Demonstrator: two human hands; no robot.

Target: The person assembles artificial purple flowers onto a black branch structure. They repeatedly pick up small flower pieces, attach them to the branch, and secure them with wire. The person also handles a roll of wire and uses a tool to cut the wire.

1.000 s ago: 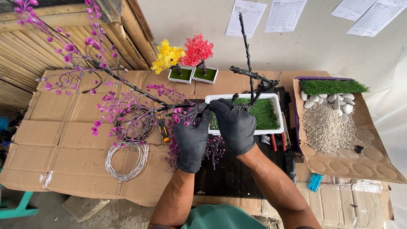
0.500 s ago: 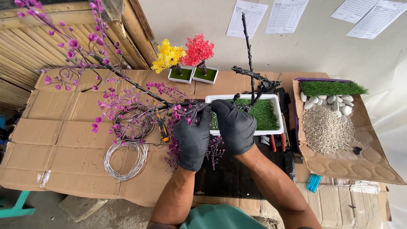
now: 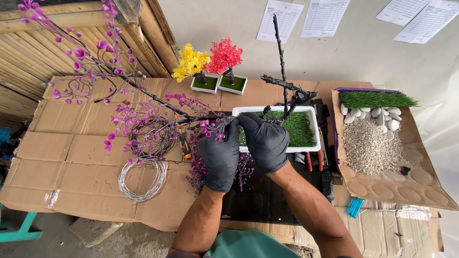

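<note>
Both hands wear black gloves and meet at the left end of a white rectangular pot (image 3: 313, 125) lined with green fake grass. My left hand (image 3: 220, 155) grips the stem of a purple beaded wire branch (image 3: 143, 98) that stretches out to the upper left. My right hand (image 3: 264, 142) closes on the dark wrapped tree trunk (image 3: 282, 67) where the branch joins it; bare black limbs rise from the pot. More purple bead sprigs (image 3: 198, 167) lie under my left hand.
A coil of silver wire (image 3: 141, 179) lies on the cardboard at left. Two small potted trees, yellow (image 3: 191, 64) and red (image 3: 224, 57), stand at the back. A cardboard tray (image 3: 382, 177) at right holds gravel, white stones and a grass strip. Red-handled pliers (image 3: 313, 162) lie beside the pot.
Both hands have stayed at the joint beside the pot. The purple branch has shifted only slightly.
</note>
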